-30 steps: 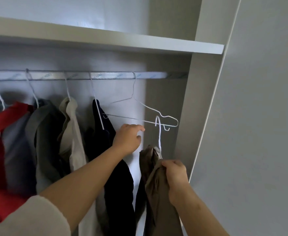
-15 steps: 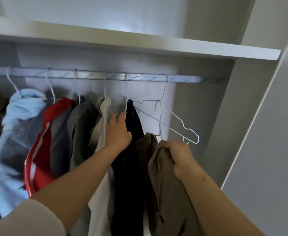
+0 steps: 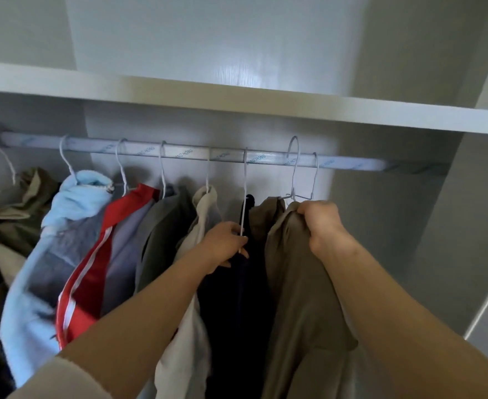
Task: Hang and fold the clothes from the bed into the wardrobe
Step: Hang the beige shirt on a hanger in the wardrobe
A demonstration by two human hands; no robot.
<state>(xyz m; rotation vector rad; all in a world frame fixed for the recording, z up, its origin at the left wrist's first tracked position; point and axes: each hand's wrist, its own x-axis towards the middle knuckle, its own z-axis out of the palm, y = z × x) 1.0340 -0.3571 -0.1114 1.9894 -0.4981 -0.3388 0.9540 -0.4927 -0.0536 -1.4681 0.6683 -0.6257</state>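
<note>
Left arm reaches up from lower left, cream sleeve (image 3: 64,381) bunched at the elbow; left hand (image 3: 225,244) half-curled, thumb and fingers pinching the long wire of a white hanger (image 3: 245,182); that hanger sits hooked over the rail (image 3: 179,152) and carries a dark navy garment (image 3: 237,306).

Right arm comes up from lower right; right hand (image 3: 322,226) fisted tight round the bunched top of the brown garment (image 3: 297,283), knuckles uppermost, just under two wire hooks (image 3: 314,174). The left hook of the pair has its crook above the rail; the right one lies over it. Which hook belongs to the brown garment, cannot tell.

Wardrobe: white shelf (image 3: 237,100) directly above the rail. Hung on the rail, left to right:
- olive garment (image 3: 21,203), slumped, partly cut off by the frame;
- pale blue fleece (image 3: 73,203);
- red garment (image 3: 98,249) with a white stripe;
- grey garment (image 3: 162,226);
- cream garment (image 3: 205,208), beside the left wrist;
- navy garment;
- brown garment, last in the row and touching the navy one.

Beyond it the rail runs on to the wardrobe's side panel (image 3: 438,240).
</note>
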